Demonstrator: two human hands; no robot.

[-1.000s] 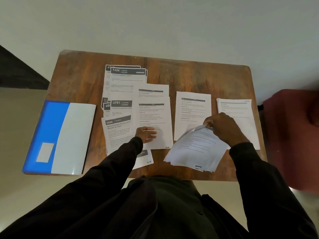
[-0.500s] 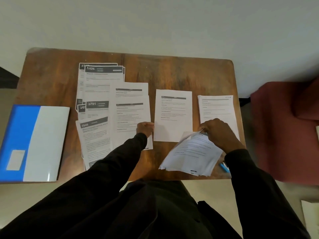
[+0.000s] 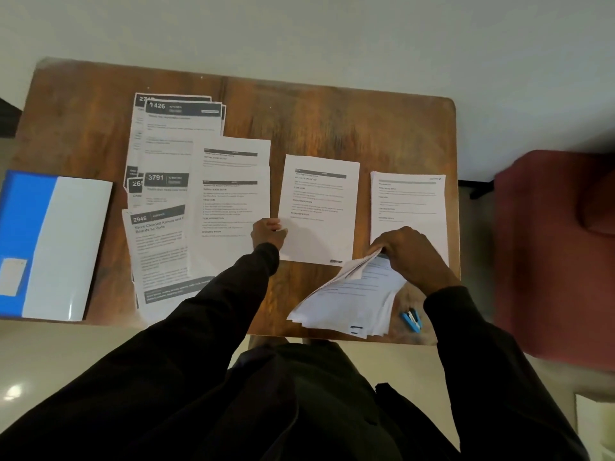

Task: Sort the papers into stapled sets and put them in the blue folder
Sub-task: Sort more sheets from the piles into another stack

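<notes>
Printed papers lie in groups on the wooden table (image 3: 332,114). A loose stack of sheets (image 3: 352,301) sits at the front right; my right hand (image 3: 411,252) pinches the lifted top corner of its upper sheet. My left hand (image 3: 266,231) rests with curled fingers at the left edge of the middle sheet (image 3: 319,207), between it and the left-centre sheets (image 3: 233,207). Another sheet (image 3: 407,207) lies at the right. Dark-headed numbered pages (image 3: 166,181) overlap at the left. The blue folder (image 3: 50,244) lies shut on the table's left edge. A small blue stapler (image 3: 412,320) lies by the stack.
A dark red chair (image 3: 559,254) stands just right of the table. The folder overhangs the table's left side, and the loose stack reaches the front edge. Bare wood shows along the back of the table.
My left hand has slid right from the left-centre sheet to the edge of the middle sheet. My right hand keeps lifting the stack's top sheet. The camera view has shifted, revealing the stapler.
</notes>
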